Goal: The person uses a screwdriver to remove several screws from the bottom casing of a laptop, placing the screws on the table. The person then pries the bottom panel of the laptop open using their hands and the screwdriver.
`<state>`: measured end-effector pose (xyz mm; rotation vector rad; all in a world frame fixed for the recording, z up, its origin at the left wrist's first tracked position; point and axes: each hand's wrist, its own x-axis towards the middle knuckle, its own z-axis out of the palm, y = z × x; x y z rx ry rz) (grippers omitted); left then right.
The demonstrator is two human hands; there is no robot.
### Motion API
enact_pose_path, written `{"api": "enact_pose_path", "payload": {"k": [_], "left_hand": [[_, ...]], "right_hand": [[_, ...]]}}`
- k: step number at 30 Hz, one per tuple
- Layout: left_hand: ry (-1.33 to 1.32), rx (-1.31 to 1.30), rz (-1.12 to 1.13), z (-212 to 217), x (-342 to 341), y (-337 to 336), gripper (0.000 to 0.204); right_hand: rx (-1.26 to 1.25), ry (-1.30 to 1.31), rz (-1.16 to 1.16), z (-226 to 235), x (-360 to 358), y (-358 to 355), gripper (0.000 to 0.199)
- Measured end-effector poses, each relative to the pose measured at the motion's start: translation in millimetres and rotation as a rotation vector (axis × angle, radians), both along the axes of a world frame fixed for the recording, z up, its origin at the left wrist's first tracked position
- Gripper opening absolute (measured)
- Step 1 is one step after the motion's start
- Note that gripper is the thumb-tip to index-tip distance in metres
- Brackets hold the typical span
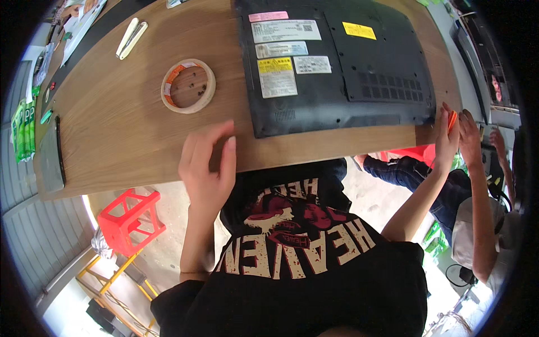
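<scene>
left hand (208,165) is laid flat with fingers spread on the near edge of the wooden table (112,123), just left of the laptop (337,62), nothing being held. right hand (447,140) is pinched on a small orange tool (452,119) at the laptop's near right corner. the laptop is turned underside up. a tape roll (188,86) is seen left of the laptop, screws inside it. another person's hand (470,137) is seen beside the right hand.
</scene>
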<state>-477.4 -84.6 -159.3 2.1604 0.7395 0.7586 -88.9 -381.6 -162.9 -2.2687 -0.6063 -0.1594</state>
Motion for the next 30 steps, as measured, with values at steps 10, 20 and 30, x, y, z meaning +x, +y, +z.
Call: {"api": "enact_pose_path", "payload": {"k": [10, 20, 30], "left_hand": [[-0.041, -0.11, 0.009, -11.7, 30.3, -10.9, 0.047], [-0.074, -0.036, 0.05, -12.9, -6.3, 2.1, 0.032], [0.168, 0.155, -0.013, -11.4, 4.2, 20.0, 0.035]], "right_hand": [[0.095, 0.169, 0.008, -2.8, -9.7, 21.0, 0.036], [0.375, 0.368, -0.141, -16.3, -11.4, -11.0, 0.043], [-0.034, 0.126, -0.136, -4.1, 15.7, -2.6, 0.032]]}}
